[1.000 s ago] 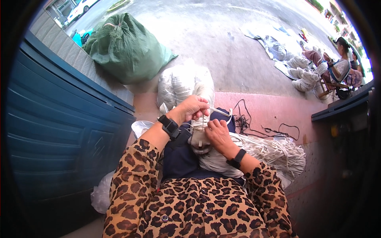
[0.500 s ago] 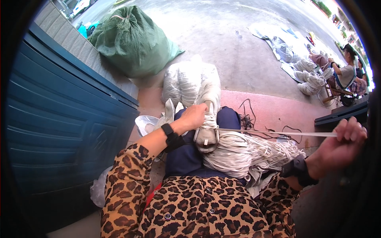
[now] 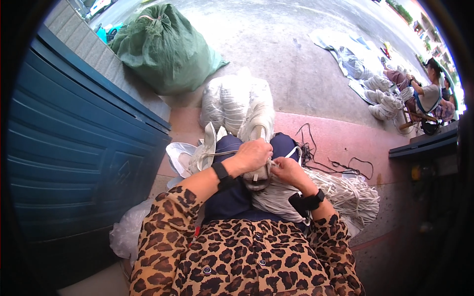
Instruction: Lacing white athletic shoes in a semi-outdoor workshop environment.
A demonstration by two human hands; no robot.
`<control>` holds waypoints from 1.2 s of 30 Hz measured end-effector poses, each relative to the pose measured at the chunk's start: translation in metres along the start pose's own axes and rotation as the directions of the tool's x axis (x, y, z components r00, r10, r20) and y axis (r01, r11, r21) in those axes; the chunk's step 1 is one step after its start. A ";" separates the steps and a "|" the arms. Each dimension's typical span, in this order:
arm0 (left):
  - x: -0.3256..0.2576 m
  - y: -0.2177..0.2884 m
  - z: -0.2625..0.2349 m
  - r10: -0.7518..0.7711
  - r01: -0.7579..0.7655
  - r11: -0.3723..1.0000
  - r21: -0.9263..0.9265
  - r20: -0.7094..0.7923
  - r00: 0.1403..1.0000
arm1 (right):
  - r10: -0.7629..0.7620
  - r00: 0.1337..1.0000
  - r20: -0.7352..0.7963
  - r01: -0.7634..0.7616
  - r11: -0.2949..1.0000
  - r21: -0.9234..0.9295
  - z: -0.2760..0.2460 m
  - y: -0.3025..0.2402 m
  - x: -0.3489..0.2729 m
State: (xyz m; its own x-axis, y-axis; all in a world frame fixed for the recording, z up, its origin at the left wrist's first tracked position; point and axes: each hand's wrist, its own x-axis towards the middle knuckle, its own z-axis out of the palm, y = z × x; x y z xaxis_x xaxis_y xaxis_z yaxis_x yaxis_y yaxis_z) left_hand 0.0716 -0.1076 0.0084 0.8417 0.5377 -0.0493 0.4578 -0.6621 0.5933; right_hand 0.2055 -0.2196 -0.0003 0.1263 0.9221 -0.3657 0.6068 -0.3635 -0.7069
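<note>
Between your thighs sits a pale shoe (image 3: 257, 177), your left hand (image 3: 254, 154) curled over it; what its hidden fingers grip I can't tell. Just beside it, your right hand (image 3: 288, 170) pinches a white lace (image 3: 270, 167) at the shoe's side. Pale laces (image 3: 345, 192) lie heaped rightward; beyond are black cords (image 3: 307, 149), a plastic-wrapped white bundle (image 3: 234, 103) and a green sack (image 3: 165, 56).

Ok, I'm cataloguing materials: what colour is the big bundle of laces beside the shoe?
The bundle of laces is off-white; it shows best in the head view.
</note>
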 end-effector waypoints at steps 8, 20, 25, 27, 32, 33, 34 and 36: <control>0.031 0.020 0.017 0.148 -0.230 0.887 0.400 0.227 0.963 | -0.029 0.994 -0.109 0.007 0.980 -0.201 -0.012 -0.015 -0.036; 0.032 -0.018 -0.017 -0.316 0.600 0.782 -0.168 0.723 0.614 | -0.116 0.979 -0.167 0.079 0.974 -0.213 0.041 -0.021 -0.017; 0.038 0.018 0.006 -0.162 0.009 0.964 0.266 0.558 0.814 | -0.298 0.931 -0.210 0.232 0.928 -0.290 0.051 -0.023 -0.035; 0.040 0.031 0.005 -0.198 0.058 0.953 0.299 0.463 0.864 | -0.278 0.926 -0.256 0.194 0.931 -0.308 0.033 -0.022 -0.049; 0.049 0.016 0.005 -0.137 0.107 0.989 0.104 0.346 0.928 | -0.160 0.918 -0.362 0.079 0.971 -0.226 -0.002 0.002 -0.066; 0.048 0.013 -0.002 -0.125 0.105 0.991 0.082 0.301 0.945 | -0.120 0.906 -0.406 0.048 0.982 -0.185 -0.013 -0.004 -0.068; 0.040 0.006 -0.009 -0.109 0.114 0.993 -0.009 0.224 0.969 | -0.085 0.886 -0.456 0.019 0.989 -0.148 -0.025 -0.012 -0.069; 0.019 -0.010 -0.024 -0.102 0.106 0.993 -0.056 0.075 0.992 | -0.065 0.864 -0.500 0.015 0.994 -0.104 -0.029 -0.011 -0.064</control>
State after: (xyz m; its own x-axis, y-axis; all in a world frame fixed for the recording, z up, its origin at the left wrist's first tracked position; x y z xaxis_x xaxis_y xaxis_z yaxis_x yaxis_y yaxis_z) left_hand 0.0758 -0.0781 0.0209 0.8098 0.5617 -0.1692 0.5276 -0.5713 0.6287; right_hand 0.2137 -0.2710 0.0486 0.4621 0.8862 0.0328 0.6868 -0.3342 -0.6455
